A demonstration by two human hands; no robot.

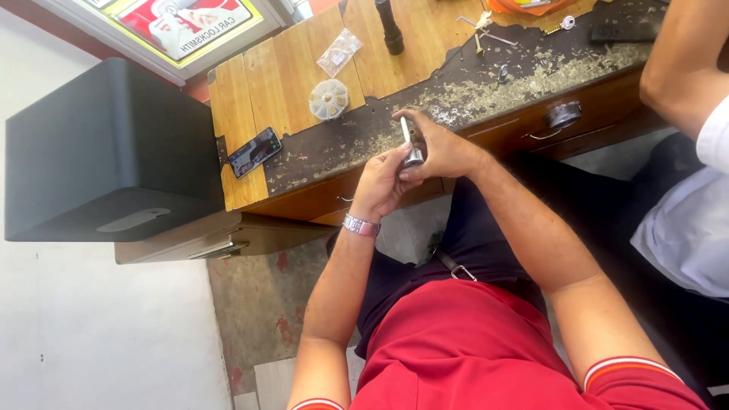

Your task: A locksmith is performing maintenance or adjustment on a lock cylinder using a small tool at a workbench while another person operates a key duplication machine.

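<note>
Your two hands met above the worn wooden workbench: left hand and right hand both clamped around one small silver metal cylinder; one round clear parts box and one black phone lay nearby.

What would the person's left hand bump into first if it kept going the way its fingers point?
The left hand points up toward the workbench. It would first meet the small metal cylinder it already touches, held with the right hand. Beyond that probably lies the dark, shavings-strewn bench top, though depth is unclear.

Metal cylinder — lower end hidden by the hands — too small to identify.
</note>
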